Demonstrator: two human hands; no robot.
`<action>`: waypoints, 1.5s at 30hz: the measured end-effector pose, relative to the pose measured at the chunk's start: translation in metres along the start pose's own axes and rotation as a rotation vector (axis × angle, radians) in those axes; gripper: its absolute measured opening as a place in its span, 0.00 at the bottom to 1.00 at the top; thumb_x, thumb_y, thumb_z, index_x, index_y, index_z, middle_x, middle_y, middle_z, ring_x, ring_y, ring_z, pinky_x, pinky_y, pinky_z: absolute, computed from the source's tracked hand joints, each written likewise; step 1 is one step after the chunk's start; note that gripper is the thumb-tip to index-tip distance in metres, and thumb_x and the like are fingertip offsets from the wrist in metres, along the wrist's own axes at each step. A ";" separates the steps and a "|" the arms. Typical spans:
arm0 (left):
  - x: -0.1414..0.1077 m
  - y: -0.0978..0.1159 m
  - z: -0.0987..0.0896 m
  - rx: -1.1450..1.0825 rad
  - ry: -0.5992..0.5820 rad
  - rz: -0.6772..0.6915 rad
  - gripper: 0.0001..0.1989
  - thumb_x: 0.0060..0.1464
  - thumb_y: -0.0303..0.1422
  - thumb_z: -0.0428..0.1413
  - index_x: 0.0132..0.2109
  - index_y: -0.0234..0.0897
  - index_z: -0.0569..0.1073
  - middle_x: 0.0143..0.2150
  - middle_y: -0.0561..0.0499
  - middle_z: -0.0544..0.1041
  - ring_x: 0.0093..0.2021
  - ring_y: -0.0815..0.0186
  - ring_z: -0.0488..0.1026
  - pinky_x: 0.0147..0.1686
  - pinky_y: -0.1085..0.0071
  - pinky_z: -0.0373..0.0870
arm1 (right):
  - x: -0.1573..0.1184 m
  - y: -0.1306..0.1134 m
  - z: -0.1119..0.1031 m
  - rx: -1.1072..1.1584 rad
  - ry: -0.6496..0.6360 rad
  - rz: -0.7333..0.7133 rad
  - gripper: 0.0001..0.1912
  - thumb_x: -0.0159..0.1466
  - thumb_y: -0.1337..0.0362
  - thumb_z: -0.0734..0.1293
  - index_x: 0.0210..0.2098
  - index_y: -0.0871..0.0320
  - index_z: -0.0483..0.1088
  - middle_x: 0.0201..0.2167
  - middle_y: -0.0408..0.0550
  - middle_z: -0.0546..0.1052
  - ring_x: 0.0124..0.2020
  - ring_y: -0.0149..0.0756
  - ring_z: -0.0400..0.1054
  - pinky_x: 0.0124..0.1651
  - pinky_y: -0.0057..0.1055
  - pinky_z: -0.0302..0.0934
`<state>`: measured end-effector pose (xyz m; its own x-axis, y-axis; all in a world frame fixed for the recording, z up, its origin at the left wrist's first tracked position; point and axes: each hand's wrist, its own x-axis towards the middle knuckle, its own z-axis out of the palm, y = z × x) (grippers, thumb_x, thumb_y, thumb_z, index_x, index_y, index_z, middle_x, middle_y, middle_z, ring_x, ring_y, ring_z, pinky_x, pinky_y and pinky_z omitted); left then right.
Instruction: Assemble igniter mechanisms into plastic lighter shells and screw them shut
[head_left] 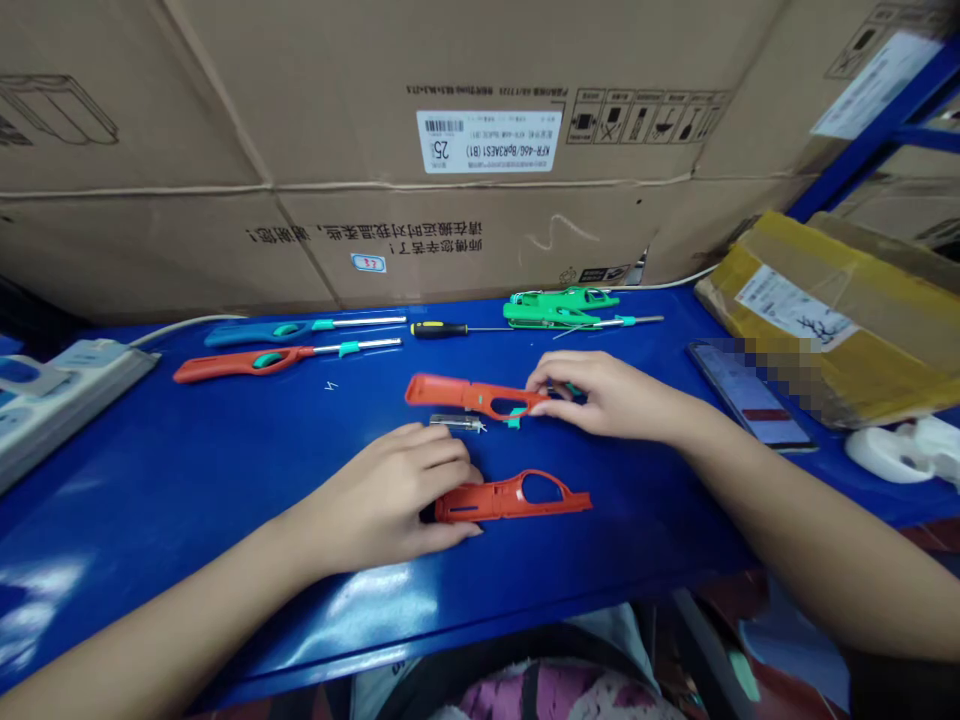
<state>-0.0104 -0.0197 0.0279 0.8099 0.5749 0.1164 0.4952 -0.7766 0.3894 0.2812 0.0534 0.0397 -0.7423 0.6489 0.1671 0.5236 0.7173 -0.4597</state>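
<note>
My left hand (397,495) is closed around the left end of a red lighter shell half (551,505), which lies near the front of the blue table. Farther back, my right hand (592,392) pinches the right end of another red shell half (442,392), slightly blurred. Between the two halves sits a clear fuel tube (454,423) with thin white wires, close to my left fingers. A small teal part (514,417) shows just under the upper half. Something dark and teal is partly hidden behind my right fingers.
Behind lie a blue lighter (262,332), a red lighter (240,364), a screwdriver (439,329) and green shells (559,308). A power strip (75,400) is at left; a phone (750,395), yellow-taped box (847,310) and white object (889,453) at right. Large cartons (337,130) wall the back.
</note>
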 end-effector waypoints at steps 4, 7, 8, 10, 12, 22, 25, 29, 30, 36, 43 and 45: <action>0.001 -0.006 0.002 0.034 -0.006 -0.067 0.13 0.62 0.43 0.59 0.48 0.41 0.75 0.46 0.50 0.78 0.46 0.58 0.73 0.47 0.60 0.67 | 0.006 0.015 0.006 -0.115 0.158 0.138 0.09 0.67 0.61 0.68 0.43 0.60 0.73 0.36 0.49 0.76 0.33 0.35 0.68 0.37 0.31 0.59; 0.002 -0.007 0.001 0.076 0.002 -0.107 0.13 0.60 0.39 0.59 0.50 0.42 0.75 0.46 0.50 0.77 0.46 0.58 0.73 0.45 0.61 0.65 | 0.009 0.024 0.012 -0.128 0.184 0.229 0.07 0.67 0.61 0.69 0.41 0.59 0.74 0.34 0.48 0.76 0.31 0.34 0.67 0.36 0.31 0.59; 0.002 -0.008 0.000 0.093 0.012 -0.116 0.14 0.58 0.38 0.60 0.50 0.42 0.75 0.46 0.50 0.77 0.46 0.57 0.73 0.44 0.60 0.65 | 0.010 0.026 0.015 -0.113 0.184 0.244 0.07 0.66 0.61 0.69 0.40 0.59 0.75 0.34 0.47 0.76 0.30 0.33 0.66 0.36 0.31 0.59; 0.003 -0.009 -0.001 0.119 0.047 -0.123 0.15 0.56 0.39 0.61 0.50 0.41 0.75 0.46 0.50 0.78 0.45 0.57 0.72 0.43 0.60 0.64 | 0.012 0.029 0.019 -0.085 0.187 0.251 0.07 0.67 0.63 0.68 0.42 0.58 0.76 0.36 0.48 0.77 0.32 0.34 0.67 0.37 0.31 0.60; 0.004 -0.012 -0.002 0.115 0.112 -0.127 0.15 0.57 0.40 0.61 0.49 0.41 0.75 0.45 0.50 0.78 0.44 0.58 0.72 0.43 0.60 0.65 | 0.012 0.030 0.020 -0.064 0.206 0.221 0.07 0.67 0.65 0.67 0.44 0.58 0.75 0.40 0.50 0.77 0.34 0.34 0.67 0.39 0.33 0.62; 0.007 -0.021 0.004 0.052 0.177 -0.068 0.18 0.57 0.44 0.62 0.52 0.42 0.75 0.49 0.50 0.78 0.47 0.60 0.72 0.47 0.62 0.63 | 0.002 0.021 -0.002 -0.003 -0.078 0.123 0.04 0.66 0.65 0.67 0.39 0.59 0.73 0.40 0.51 0.76 0.42 0.39 0.69 0.46 0.35 0.62; 0.008 -0.019 0.006 0.076 0.123 -0.054 0.14 0.61 0.42 0.59 0.51 0.43 0.75 0.47 0.51 0.78 0.46 0.61 0.72 0.45 0.63 0.61 | 0.001 0.020 -0.003 0.031 -0.093 0.146 0.05 0.67 0.64 0.66 0.39 0.59 0.72 0.40 0.51 0.76 0.40 0.37 0.69 0.44 0.33 0.62; 0.006 -0.022 0.000 0.106 0.116 -0.091 0.10 0.61 0.39 0.59 0.47 0.42 0.76 0.44 0.52 0.79 0.45 0.61 0.71 0.44 0.63 0.61 | -0.001 0.017 -0.008 0.108 -0.124 0.173 0.08 0.68 0.60 0.65 0.40 0.58 0.71 0.39 0.49 0.77 0.37 0.36 0.69 0.40 0.31 0.61; 0.006 -0.023 -0.002 0.124 0.122 -0.102 0.10 0.61 0.39 0.59 0.47 0.42 0.76 0.44 0.52 0.79 0.44 0.61 0.71 0.44 0.63 0.61 | -0.001 0.016 -0.009 0.125 -0.133 0.170 0.08 0.68 0.59 0.65 0.40 0.58 0.71 0.39 0.49 0.78 0.37 0.36 0.69 0.40 0.31 0.61; 0.003 -0.031 -0.007 0.193 0.130 -0.146 0.11 0.60 0.42 0.59 0.45 0.42 0.76 0.41 0.52 0.79 0.42 0.59 0.71 0.42 0.62 0.62 | -0.004 0.010 -0.012 0.183 -0.233 0.114 0.09 0.68 0.59 0.66 0.40 0.58 0.72 0.40 0.48 0.78 0.37 0.34 0.69 0.38 0.30 0.61; 0.006 -0.028 -0.002 0.156 0.239 -0.200 0.14 0.58 0.45 0.61 0.43 0.39 0.74 0.42 0.50 0.78 0.41 0.60 0.72 0.42 0.62 0.65 | -0.001 0.003 -0.012 0.225 -0.096 0.036 0.08 0.68 0.60 0.67 0.40 0.59 0.72 0.39 0.47 0.77 0.39 0.34 0.70 0.43 0.31 0.63; 0.007 -0.028 0.000 0.116 0.283 -0.248 0.15 0.60 0.44 0.59 0.44 0.38 0.73 0.42 0.48 0.77 0.43 0.59 0.72 0.43 0.61 0.67 | -0.001 0.001 -0.013 0.231 -0.028 0.023 0.08 0.68 0.59 0.67 0.40 0.59 0.72 0.39 0.47 0.77 0.39 0.33 0.70 0.44 0.31 0.64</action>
<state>-0.0188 0.0059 0.0177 0.5506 0.7844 0.2856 0.7104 -0.6200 0.3332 0.2878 0.0567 0.0500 -0.7446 0.6544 0.1313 0.4331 0.6234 -0.6510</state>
